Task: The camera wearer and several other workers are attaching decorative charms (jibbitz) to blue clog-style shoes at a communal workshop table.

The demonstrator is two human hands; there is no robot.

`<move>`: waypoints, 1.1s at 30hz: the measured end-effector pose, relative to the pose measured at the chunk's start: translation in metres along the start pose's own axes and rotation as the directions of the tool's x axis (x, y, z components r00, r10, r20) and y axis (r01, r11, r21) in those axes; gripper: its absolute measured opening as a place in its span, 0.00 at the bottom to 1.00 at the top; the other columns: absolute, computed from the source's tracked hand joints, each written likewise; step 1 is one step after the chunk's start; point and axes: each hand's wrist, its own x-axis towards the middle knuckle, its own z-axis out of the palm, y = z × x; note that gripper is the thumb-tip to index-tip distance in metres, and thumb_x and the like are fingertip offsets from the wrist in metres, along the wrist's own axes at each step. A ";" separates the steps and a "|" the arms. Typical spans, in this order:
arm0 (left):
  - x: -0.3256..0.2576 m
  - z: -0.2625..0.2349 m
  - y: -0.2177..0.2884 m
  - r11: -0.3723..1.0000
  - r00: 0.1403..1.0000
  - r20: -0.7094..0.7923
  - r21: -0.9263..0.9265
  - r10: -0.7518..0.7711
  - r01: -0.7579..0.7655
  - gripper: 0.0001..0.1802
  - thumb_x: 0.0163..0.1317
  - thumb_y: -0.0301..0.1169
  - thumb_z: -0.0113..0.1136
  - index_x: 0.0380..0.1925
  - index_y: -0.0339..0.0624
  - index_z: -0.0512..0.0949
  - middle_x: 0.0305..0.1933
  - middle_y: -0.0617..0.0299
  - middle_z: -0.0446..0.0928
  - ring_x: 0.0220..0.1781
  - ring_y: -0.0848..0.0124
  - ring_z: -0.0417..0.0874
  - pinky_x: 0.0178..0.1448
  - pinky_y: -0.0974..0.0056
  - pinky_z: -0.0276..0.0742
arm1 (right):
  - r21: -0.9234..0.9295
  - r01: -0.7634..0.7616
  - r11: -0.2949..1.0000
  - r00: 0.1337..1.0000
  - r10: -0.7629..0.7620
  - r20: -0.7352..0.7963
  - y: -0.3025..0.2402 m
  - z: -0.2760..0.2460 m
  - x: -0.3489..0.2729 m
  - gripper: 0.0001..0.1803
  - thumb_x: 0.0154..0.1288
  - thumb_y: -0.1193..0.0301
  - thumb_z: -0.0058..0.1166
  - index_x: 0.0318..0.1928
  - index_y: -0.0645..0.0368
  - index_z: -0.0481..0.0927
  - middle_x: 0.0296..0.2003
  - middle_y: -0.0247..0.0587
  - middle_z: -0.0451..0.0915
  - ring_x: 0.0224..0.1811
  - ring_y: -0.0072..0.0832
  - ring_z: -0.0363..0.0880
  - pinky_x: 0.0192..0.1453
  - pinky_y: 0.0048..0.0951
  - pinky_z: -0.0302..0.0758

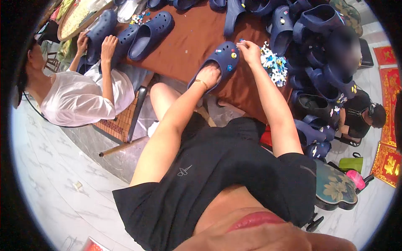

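Tucked into the opening of a navy blue clog (pixel 220 62), the left hand (pixel 209 74) has its fingers hidden inside the shoe, so whether that grip is closed on anything cannot be told; it steadies the clog from within, and a thin gold bracelet (pixel 202 83) circles the wrist. The right hand (pixel 248 49) rests at the clog's toe end, fingertips pinched together on something too small to make out, touching the upper of the shoe. The clog lies on the brown counter (pixel 188 46), near its front edge, with several small coloured charms (pixel 231 54) already set in the holes of its upper. Just beside the right hand, to its right, a loose heap of white and blue charms (pixel 274 65) lies on the counter. Beyond that, a large pile of navy clogs (pixel 318 37) rises along the right side. More single clogs sit across the far part of the counter, one of them (pixel 150 35) lying well apart to the left. At the left, another person in a white shirt (pixel 77 100) sits at the counter with both hands on a clog of their own. A third person in black (pixel 358 115) sits low at the right, beside the pile.
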 end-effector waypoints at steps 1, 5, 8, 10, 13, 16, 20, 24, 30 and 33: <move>-0.003 0.001 0.000 1.000 1.000 0.006 -0.003 -0.010 0.010 0.09 0.48 0.34 0.50 0.21 0.40 0.73 0.29 0.49 0.74 0.36 0.56 0.75 0.44 0.56 0.70 | -0.016 -0.007 1.000 1.000 0.007 0.021 -0.011 0.005 -0.002 0.13 0.49 0.66 0.54 0.34 0.60 0.79 0.31 0.48 0.78 0.35 0.37 0.78 0.42 0.31 0.71; -0.003 -0.005 0.005 1.000 0.999 0.031 0.018 -0.009 0.008 0.09 0.48 0.33 0.50 0.21 0.39 0.73 0.29 0.49 0.74 0.36 0.56 0.75 0.44 0.56 0.70 | -0.054 0.141 0.989 0.989 -0.142 -0.028 -0.031 0.017 -0.007 0.09 0.49 0.75 0.50 0.33 0.58 0.79 0.32 0.46 0.75 0.36 0.39 0.76 0.43 0.33 0.71; 0.000 -0.002 0.005 1.000 1.000 0.027 0.003 -0.002 0.002 0.09 0.48 0.33 0.49 0.20 0.39 0.73 0.28 0.48 0.74 0.35 0.55 0.75 0.43 0.56 0.70 | -0.263 0.354 0.897 0.923 -0.381 -0.057 -0.030 0.024 -0.004 0.06 0.47 0.75 0.51 0.29 0.57 0.77 0.30 0.45 0.74 0.35 0.38 0.74 0.40 0.35 0.71; 0.002 -0.002 0.006 0.999 1.000 -0.009 -0.035 -0.016 0.016 0.09 0.48 0.33 0.49 0.19 0.38 0.74 0.28 0.47 0.74 0.34 0.54 0.75 0.42 0.56 0.70 | -0.432 0.396 0.810 0.909 -0.411 0.063 -0.034 0.027 -0.014 0.05 0.47 0.74 0.50 0.28 0.58 0.77 0.29 0.44 0.73 0.35 0.38 0.73 0.39 0.36 0.70; 0.006 -0.006 0.008 1.000 0.996 0.084 0.016 0.001 -0.002 0.09 0.45 0.31 0.48 0.21 0.37 0.74 0.28 0.47 0.73 0.34 0.55 0.74 0.42 0.56 0.70 | -0.612 0.482 0.627 0.865 -0.453 0.217 -0.033 0.028 -0.017 0.05 0.45 0.73 0.48 0.26 0.59 0.74 0.28 0.41 0.71 0.35 0.36 0.69 0.37 0.36 0.68; -0.003 -0.003 0.007 1.000 0.999 0.032 -0.001 -0.006 0.006 0.09 0.46 0.31 0.48 0.20 0.37 0.74 0.28 0.47 0.73 0.35 0.55 0.74 0.43 0.57 0.70 | -0.598 0.473 0.647 0.877 -0.409 0.251 -0.044 0.025 -0.032 0.14 0.45 0.73 0.50 0.37 0.59 0.74 0.33 0.39 0.72 0.41 0.34 0.67 0.44 0.35 0.64; -0.006 0.002 0.003 0.999 1.000 0.010 -0.048 0.022 -0.021 0.09 0.47 0.31 0.48 0.20 0.36 0.73 0.29 0.47 0.73 0.36 0.55 0.74 0.45 0.57 0.69 | -0.621 0.445 0.645 0.895 -0.342 0.286 -0.053 0.028 -0.046 0.23 0.38 0.77 0.52 0.43 0.61 0.72 0.36 0.41 0.72 0.42 0.34 0.68 0.43 0.35 0.64; -0.001 -0.004 0.009 1.000 0.999 0.043 -0.011 0.030 -0.029 0.09 0.48 0.30 0.46 0.24 0.37 0.74 0.30 0.48 0.74 0.37 0.57 0.75 0.47 0.58 0.69 | -0.681 0.460 0.569 0.886 -0.247 0.392 -0.059 0.020 -0.037 0.21 0.46 0.72 0.49 0.46 0.61 0.71 0.42 0.38 0.71 0.46 0.30 0.66 0.49 0.34 0.61; -0.004 0.013 0.000 0.998 0.998 0.021 -0.027 -0.054 0.055 0.09 0.49 0.30 0.46 0.22 0.37 0.74 0.32 0.48 0.74 0.38 0.56 0.75 0.46 0.57 0.69 | -0.648 0.404 0.646 0.892 -0.122 0.436 -0.075 0.021 -0.034 0.24 0.48 0.72 0.48 0.49 0.60 0.68 0.47 0.41 0.69 0.49 0.33 0.65 0.51 0.35 0.60; 0.001 0.010 0.006 0.997 0.995 0.063 0.005 -0.080 0.079 0.09 0.50 0.31 0.47 0.22 0.37 0.74 0.32 0.47 0.74 0.37 0.55 0.75 0.46 0.56 0.70 | -0.634 0.330 0.699 0.902 -0.035 0.431 -0.074 0.016 -0.036 0.25 0.48 0.73 0.48 0.51 0.59 0.67 0.47 0.42 0.68 0.50 0.35 0.65 0.52 0.38 0.60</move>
